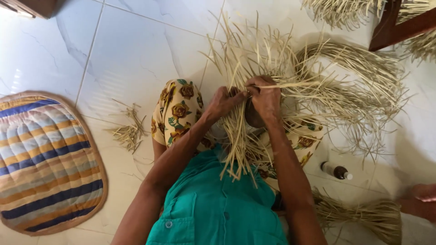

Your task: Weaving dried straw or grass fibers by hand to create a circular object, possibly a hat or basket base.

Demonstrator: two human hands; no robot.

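A tangle of pale dried straw strips [254, 68] fans out over my lap and the white tiled floor. My left hand [223, 102] pinches several strips at the centre of the work. My right hand [265, 96] grips one strip [295, 84] that runs out to the right. A small dark rounded object [252, 117] sits under the strips between my hands; what it is cannot be told. Loose ends of the strips hang down over my flower-print skirt [177, 111] and green shirt [213, 204].
A striped oval mat [45, 163] lies on the left. Short straw scraps [129, 129] lie beside my knee. A small brown bottle [336, 171] lies at right, a straw bundle [363, 213] below it. More straw [359, 77] curves at right near a wooden frame [399, 25]. Another person's foot [424, 193] shows at the right edge.
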